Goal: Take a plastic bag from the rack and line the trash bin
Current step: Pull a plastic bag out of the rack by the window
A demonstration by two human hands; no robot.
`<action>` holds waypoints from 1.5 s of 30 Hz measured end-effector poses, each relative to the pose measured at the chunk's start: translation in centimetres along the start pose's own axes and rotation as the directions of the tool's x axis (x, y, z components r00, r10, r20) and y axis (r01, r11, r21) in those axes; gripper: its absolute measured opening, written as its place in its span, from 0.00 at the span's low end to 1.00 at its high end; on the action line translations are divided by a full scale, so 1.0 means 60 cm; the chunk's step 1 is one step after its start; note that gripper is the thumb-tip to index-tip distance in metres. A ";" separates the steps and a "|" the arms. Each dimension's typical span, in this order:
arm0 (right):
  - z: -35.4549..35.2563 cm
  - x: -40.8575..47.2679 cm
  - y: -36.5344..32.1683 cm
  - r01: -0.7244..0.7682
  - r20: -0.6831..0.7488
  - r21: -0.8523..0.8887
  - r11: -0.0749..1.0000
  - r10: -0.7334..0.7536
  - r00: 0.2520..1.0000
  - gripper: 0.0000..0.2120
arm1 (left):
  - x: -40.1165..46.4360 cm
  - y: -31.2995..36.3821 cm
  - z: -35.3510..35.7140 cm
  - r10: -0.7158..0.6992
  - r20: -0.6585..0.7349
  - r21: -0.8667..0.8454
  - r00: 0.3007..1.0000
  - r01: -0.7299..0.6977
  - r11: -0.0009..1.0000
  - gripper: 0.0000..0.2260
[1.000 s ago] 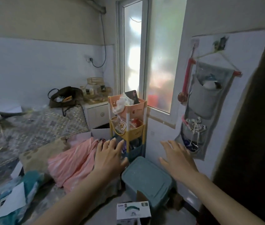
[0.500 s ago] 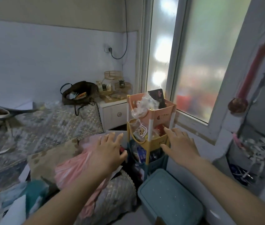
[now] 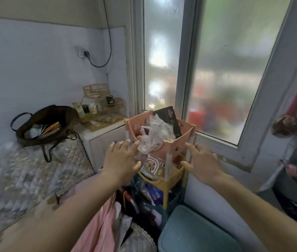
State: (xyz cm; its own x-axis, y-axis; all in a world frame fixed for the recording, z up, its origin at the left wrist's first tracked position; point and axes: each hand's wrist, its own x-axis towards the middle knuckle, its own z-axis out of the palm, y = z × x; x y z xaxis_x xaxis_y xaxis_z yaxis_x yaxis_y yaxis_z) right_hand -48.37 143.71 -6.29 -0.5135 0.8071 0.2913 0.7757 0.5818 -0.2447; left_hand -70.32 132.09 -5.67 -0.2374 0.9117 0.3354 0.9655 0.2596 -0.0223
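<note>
A tiered plastic rack stands in the corner under the window, with a pink top basket, a yellow middle one and a dark lower one. Crumpled clear plastic bags spill out of the pink basket. My left hand is open with fingers spread, its fingertips just left of the bags and close to them. My right hand is open too, at the right corner of the rack beside the yellow tier. A teal lidded bin sits on the floor below the rack.
A bed with a quilted cover fills the left, with a brown bag on it. A white bedside cabinet carries gold wire baskets. Pink cloth lies by the bed. A frosted window rises behind the rack.
The view has closed in on the rack. Both hands moved forward and up: the left from over the pink cloth to the bags, the right from over the teal bin to the rack's right corner.
</note>
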 end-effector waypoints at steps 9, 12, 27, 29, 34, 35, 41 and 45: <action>0.087 0.262 0.019 -0.011 -0.005 0.031 0.999 0.011 1.000 0.32 | 0.212 -0.087 0.099 -0.010 0.017 -0.101 1.000 0.012 0.995 0.30; 0.123 0.363 0.039 -0.001 0.030 0.024 1.000 0.000 1.000 0.34 | 0.328 -0.081 0.131 -0.062 0.034 -0.277 0.997 0.069 0.958 0.30; 0.275 0.614 0.124 0.158 0.274 0.130 0.979 -0.189 0.943 0.43 | 0.613 -0.077 0.315 0.177 0.113 -0.336 0.978 -0.130 0.933 0.26; 0.280 0.612 0.126 0.131 0.279 0.193 0.972 -0.182 0.943 0.36 | 0.618 -0.081 0.323 0.176 0.094 -0.404 0.980 -0.124 0.907 0.20; 0.282 0.591 0.116 -0.047 0.298 0.449 0.892 -0.100 0.949 0.24 | 0.613 -0.090 0.320 0.095 0.224 -0.717 0.970 0.098 0.691 0.08; 0.280 0.585 0.110 -0.061 0.273 0.473 0.879 -0.080 0.959 0.23 | 0.608 -0.093 0.316 0.101 0.231 -0.755 0.968 0.113 0.646 0.06; 0.231 0.541 0.049 0.046 -0.033 0.520 0.853 -0.034 0.999 0.17 | 0.565 -0.121 0.262 0.133 0.141 -0.893 0.981 0.068 0.445 0.10; 0.163 0.494 -0.010 0.092 -0.245 0.496 0.863 0.037 0.969 0.12 | 0.530 -0.130 0.199 0.108 0.045 -0.936 0.993 0.005 0.351 0.18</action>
State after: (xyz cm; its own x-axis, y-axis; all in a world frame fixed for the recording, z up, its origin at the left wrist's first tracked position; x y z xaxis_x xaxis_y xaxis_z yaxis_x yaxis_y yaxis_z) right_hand -67.67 168.27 -6.52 -0.3790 0.7791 0.4993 0.4402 0.6264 -0.6433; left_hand -86.66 162.85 -6.08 -0.1366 0.9478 0.2880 0.4383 -0.2029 0.8757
